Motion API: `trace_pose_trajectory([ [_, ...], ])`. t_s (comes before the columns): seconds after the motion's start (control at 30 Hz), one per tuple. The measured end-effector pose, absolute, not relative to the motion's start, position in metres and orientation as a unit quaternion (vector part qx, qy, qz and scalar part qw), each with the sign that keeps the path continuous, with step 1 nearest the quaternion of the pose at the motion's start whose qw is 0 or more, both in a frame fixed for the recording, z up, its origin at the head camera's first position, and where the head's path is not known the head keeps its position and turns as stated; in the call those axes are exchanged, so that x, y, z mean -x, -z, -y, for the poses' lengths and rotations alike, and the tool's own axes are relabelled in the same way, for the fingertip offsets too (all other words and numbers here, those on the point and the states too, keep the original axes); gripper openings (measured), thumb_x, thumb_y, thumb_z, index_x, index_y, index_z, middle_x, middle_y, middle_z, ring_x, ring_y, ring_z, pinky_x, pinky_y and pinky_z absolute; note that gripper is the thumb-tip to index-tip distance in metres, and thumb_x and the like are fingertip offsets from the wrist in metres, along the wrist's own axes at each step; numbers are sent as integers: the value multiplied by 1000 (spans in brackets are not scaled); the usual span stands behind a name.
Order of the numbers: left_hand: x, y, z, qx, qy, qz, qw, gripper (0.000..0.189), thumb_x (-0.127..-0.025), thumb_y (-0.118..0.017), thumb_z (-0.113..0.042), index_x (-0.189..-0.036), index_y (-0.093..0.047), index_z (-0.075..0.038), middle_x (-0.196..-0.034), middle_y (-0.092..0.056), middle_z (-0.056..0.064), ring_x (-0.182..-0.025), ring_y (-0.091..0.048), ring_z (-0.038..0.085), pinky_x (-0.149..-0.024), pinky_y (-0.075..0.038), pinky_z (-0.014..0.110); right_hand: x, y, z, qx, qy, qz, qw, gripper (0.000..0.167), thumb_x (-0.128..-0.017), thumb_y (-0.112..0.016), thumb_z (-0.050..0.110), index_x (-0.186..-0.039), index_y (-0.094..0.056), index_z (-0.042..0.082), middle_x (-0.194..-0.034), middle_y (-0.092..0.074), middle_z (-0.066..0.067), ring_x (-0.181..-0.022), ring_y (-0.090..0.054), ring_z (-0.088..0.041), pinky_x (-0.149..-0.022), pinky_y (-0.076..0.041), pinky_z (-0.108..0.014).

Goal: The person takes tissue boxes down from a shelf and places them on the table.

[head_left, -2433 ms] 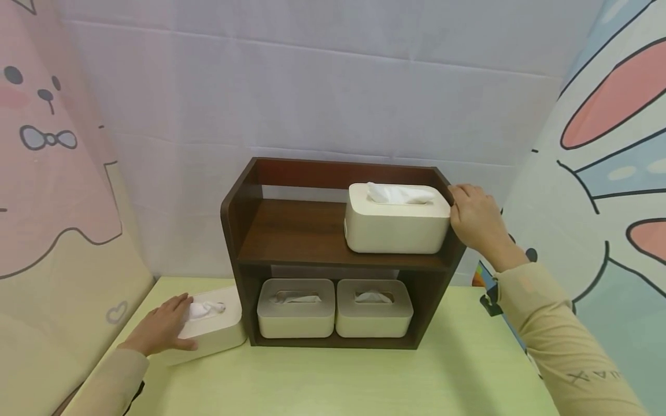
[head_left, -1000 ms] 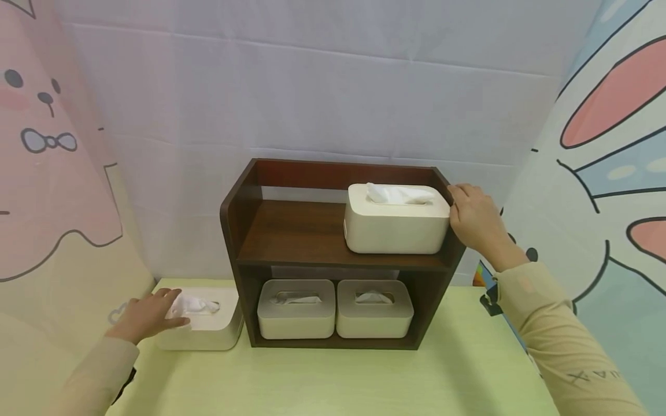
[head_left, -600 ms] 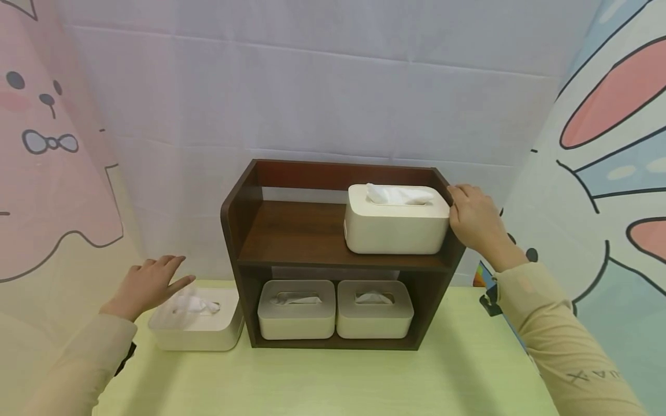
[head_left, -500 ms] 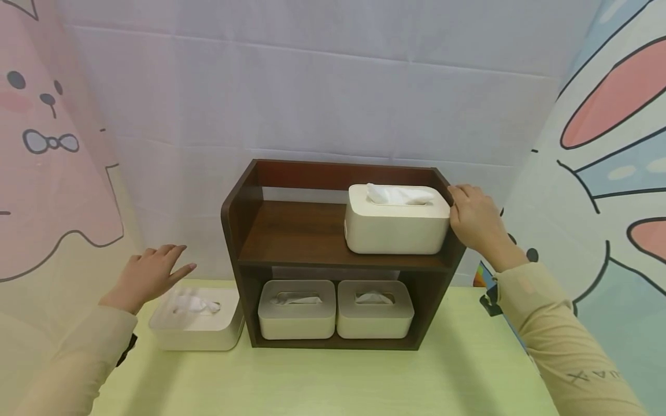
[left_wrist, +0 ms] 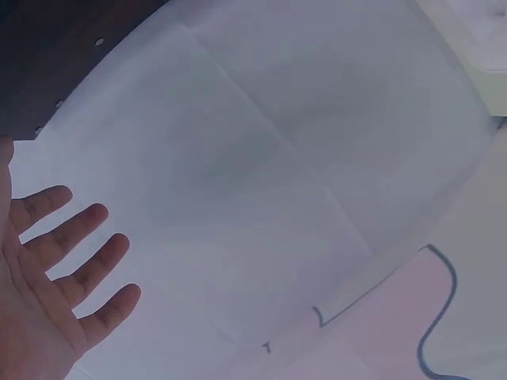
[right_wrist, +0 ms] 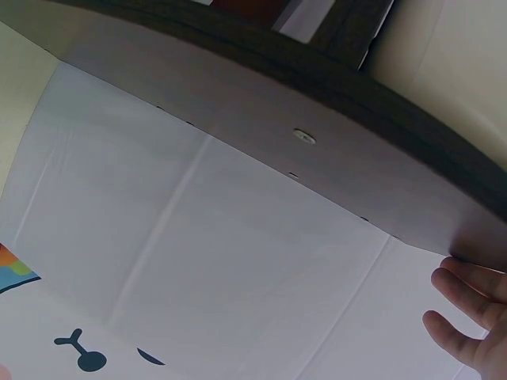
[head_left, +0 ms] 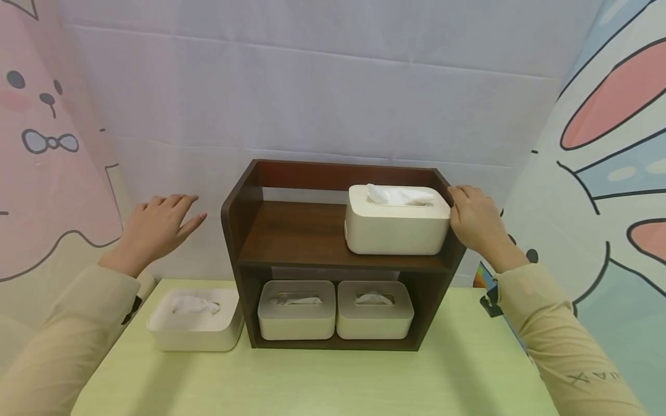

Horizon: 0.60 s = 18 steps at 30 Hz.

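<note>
The shelf (head_left: 296,237) looks like smooth wood (the tissue boxes (head_left: 398,234) matt plastic).

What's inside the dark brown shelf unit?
Upper tier: one tissue box, right side. Lower tier: left box beside right box. What's directly behind all three is hidden.

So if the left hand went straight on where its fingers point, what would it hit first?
Probably the white cloth behind; the left hand would likely pass left of the brown shelf, though depth is hard to judge.

Beige long sleeves (head_left: 557,318), dark lettering (head_left: 593,377) on the right one
</note>
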<state>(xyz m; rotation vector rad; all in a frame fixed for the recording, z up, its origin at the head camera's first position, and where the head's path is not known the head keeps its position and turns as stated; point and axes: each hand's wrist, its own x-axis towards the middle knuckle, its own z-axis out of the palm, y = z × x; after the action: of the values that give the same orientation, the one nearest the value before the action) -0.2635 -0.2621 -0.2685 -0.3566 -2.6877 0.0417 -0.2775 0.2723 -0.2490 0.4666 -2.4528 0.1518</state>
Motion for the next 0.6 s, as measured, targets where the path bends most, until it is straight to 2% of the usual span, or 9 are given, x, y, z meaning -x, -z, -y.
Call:
trace_pose_trajectory([
  [0.2, 267, 243, 243, 138, -18, 963, 231, 55, -97, -33, -45, -133, -43, -5, -127, -50, 23, -109, -46, 48, -81, -38, 61, 277, 249, -272, -174, -57, 933, 310, 37, -89, -36, 4, -118, -51, -13, -115, -52, -31, -106, -48, -46, -86, -40, -59],
  [0.6, 266, 203, 200, 155, -18, 966, 207, 61, -96, -23, -51, -139, -35, -8, -136, -43, 20, -119, -37, 47, -92, -30, 62, 276, 248, -271, -177, -61, 930, 316, 37, -88, -37, 3, -117, -51, -13, -114, -53, -31, -105, -48, -47, -84, -40, -59],
])
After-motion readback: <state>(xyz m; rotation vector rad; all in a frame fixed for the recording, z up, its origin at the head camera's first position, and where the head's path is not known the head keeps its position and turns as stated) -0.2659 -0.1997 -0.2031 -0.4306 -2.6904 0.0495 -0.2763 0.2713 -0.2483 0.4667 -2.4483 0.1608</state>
